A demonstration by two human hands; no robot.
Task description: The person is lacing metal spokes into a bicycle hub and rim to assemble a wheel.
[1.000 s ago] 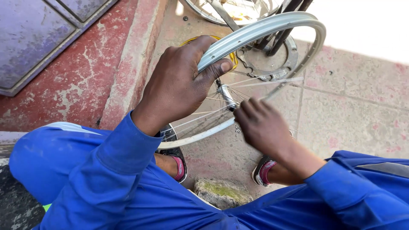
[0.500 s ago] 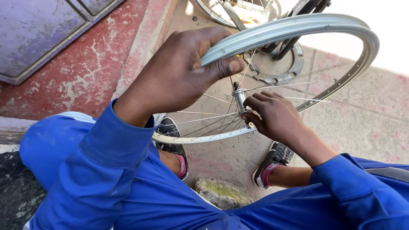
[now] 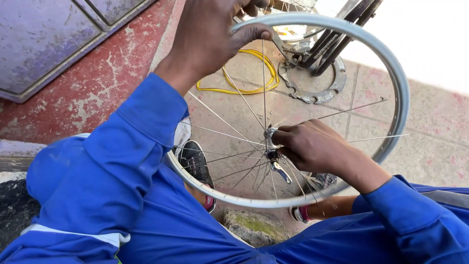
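A silver bicycle wheel rim (image 3: 396,83) with thin spokes stands tilted above my lap. My left hand (image 3: 210,34) grips the rim at its top left edge. My right hand (image 3: 312,146) is closed around the hub (image 3: 271,155) at the wheel's middle, where the spokes meet. Several spokes on the right side stick out loose, short of the rim. Both arms wear blue sleeves.
A yellow cable (image 3: 254,73) lies coiled on the paving beyond the wheel. A toothed chainring (image 3: 312,90) and dark bicycle frame tubes (image 3: 337,34) sit behind it. My shoes (image 3: 195,161) rest under the rim. A mossy stone (image 3: 254,227) lies between my legs. A purple metal door (image 3: 49,39) is at left.
The wheel has swung up and toward the camera, showing more of its face. My left hand moved up along the rim; my right hand stayed on the hub.
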